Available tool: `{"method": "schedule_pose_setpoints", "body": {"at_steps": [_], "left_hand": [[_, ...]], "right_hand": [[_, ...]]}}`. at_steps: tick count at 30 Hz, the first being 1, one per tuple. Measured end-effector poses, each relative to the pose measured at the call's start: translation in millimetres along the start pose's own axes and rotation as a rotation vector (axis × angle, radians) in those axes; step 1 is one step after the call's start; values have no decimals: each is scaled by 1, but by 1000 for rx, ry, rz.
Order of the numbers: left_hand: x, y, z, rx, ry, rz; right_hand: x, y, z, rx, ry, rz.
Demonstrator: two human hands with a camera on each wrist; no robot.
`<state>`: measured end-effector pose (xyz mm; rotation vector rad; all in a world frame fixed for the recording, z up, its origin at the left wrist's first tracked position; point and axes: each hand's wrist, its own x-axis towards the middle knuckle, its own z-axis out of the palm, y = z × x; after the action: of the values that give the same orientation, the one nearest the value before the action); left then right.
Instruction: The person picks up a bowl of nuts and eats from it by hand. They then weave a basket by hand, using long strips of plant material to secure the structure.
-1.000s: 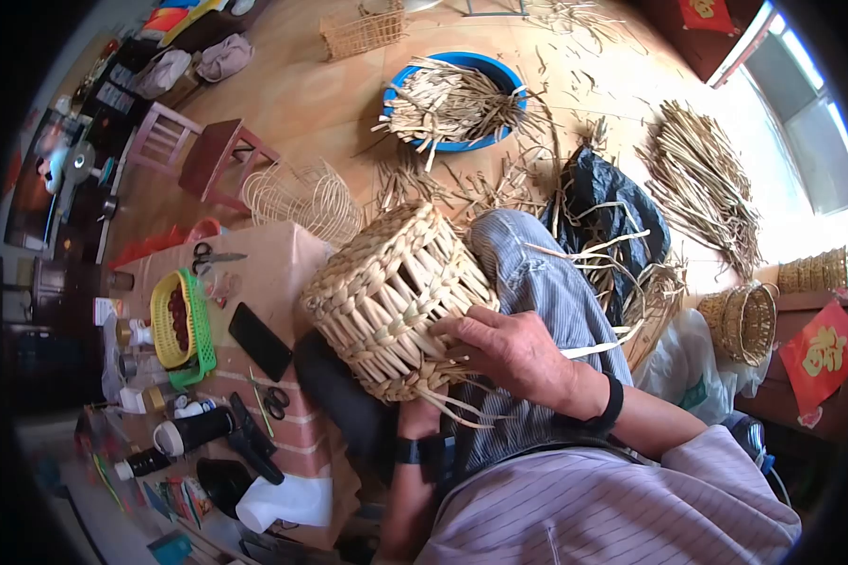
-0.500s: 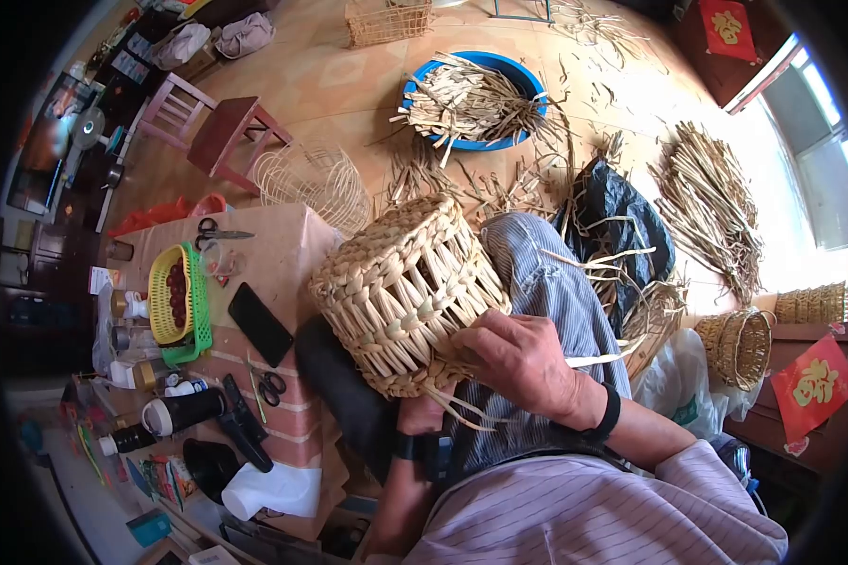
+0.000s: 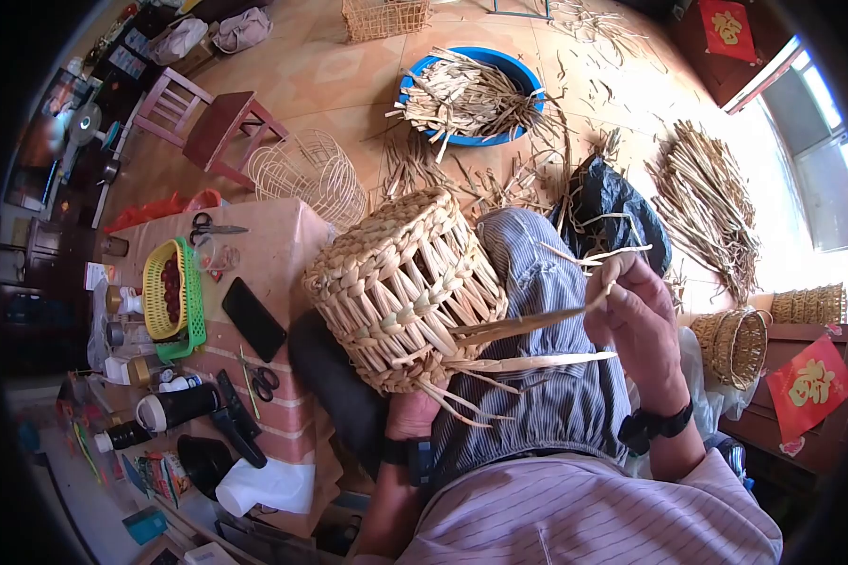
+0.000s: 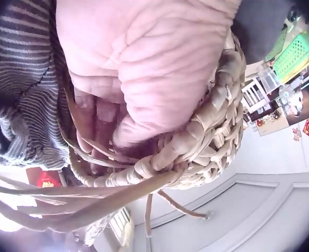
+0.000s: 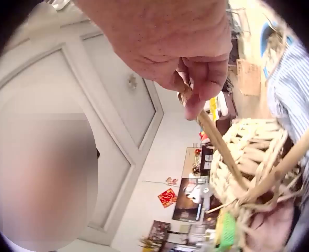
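A woven straw basket [image 3: 396,292] lies tilted over the lap, its braided rim toward the person. The left hand [image 3: 412,414] reaches in at the rim and holds the basket; in the left wrist view its fingers [image 4: 104,115] are bent inside, partly hidden. Out to the right, the right hand [image 3: 639,315] pinches the end of a flat straw strand [image 3: 528,327] between thumb and fingers. That strand runs straight from the rim in the right wrist view. A paler strand [image 3: 546,361] and several short loose ends [image 3: 462,405] stick out beside it.
On the left, a table [image 3: 278,226] bears scissors [image 3: 266,379], a phone [image 3: 254,318] and a yellow-green basket [image 3: 174,292]. A blue basin [image 3: 481,56] of straw, a straw bundle [image 3: 707,207] and a black bag [image 3: 617,212] lie on the floor. Finished-looking baskets [image 3: 728,348] stand at right.
The right hand has gone from the basket's rim out to the right, drawing a strand with it. The left hand and the basket have stayed nearly in place.
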<state>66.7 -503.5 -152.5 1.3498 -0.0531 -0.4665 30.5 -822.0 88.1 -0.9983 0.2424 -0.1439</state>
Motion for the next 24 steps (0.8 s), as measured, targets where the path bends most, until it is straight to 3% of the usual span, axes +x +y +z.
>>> {"method": "schedule_pose_setpoints", "body": {"at_steps": [1,3,5,6,7,9,10,11,13,15,16,19,21,23,24], "left_hand": [[-1,7,0,190,-21,34],[-6,44,7,682,-67,123],[-9,68,11,1003,-92,203],[-12,70,11,1017,-82,232],[-16,70,9,1029,-68,262],[-20,53,2,264,-18,32],[-21,77,19,-248,19,-68],[-21,90,30,-761,52,-164],[-24,81,25,-736,28,-152],[-26,103,35,-622,-84,-77],[-27,103,32,-655,-107,-80],[-31,102,26,-792,-133,-115],[-30,115,34,-928,-112,-162],[-34,121,44,-1010,20,-220],[-33,123,49,-1013,85,-240]], "right_hand": [[-2,2,-2,109,-42,26],[-15,4,-5,-124,-45,105],[-14,5,-13,-1020,-225,-133],[-8,-3,-17,-1277,-350,37],[-5,-2,-24,-1210,-402,38],[0,8,-41,-1071,-514,46],[-2,11,-49,-1034,-383,-9],[-3,13,-58,-522,-93,256],[13,15,-64,-30,11,-68],[26,24,-65,233,392,-141],[28,29,-78,269,236,-153],[25,39,-106,25,200,87],[9,9,-90,-742,103,333],[7,-8,-79,-985,17,513],[6,-15,-69,-1078,32,419]]}}
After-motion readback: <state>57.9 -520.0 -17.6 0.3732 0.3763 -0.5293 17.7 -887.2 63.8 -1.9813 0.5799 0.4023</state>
